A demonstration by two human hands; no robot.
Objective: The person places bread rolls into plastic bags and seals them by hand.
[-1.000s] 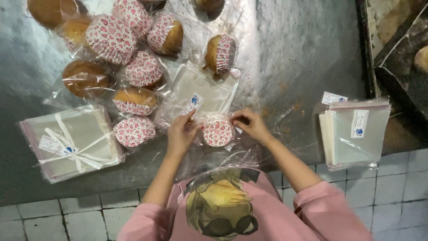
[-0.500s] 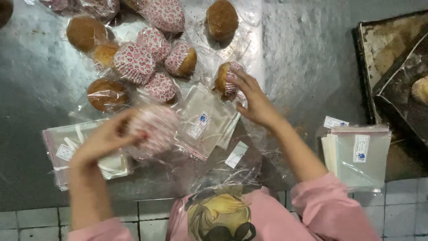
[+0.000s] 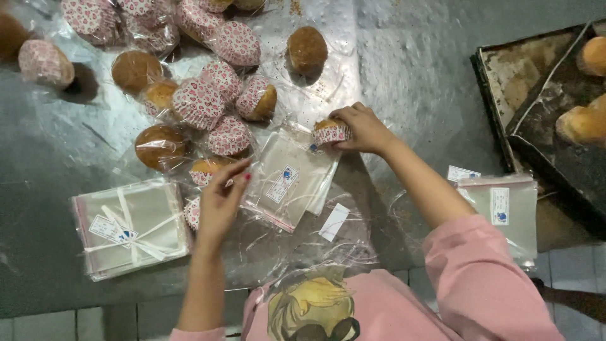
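My right hand (image 3: 363,128) has its fingers closed on a muffin (image 3: 331,132) at the top of the clear bags (image 3: 287,180); my left hand (image 3: 219,203), fingers loosely curled, touches a wrapped muffin (image 3: 193,212) on the tabletop (image 3: 410,82).

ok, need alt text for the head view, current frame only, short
Seen from above, a person in a pink top holds a muffin in a patterned paper cup with the right hand at the mouth of a clear cellophane bag, while the left hand rests among bagged muffins on a metal table. A tied stack of bags lies left, a baking tray right.
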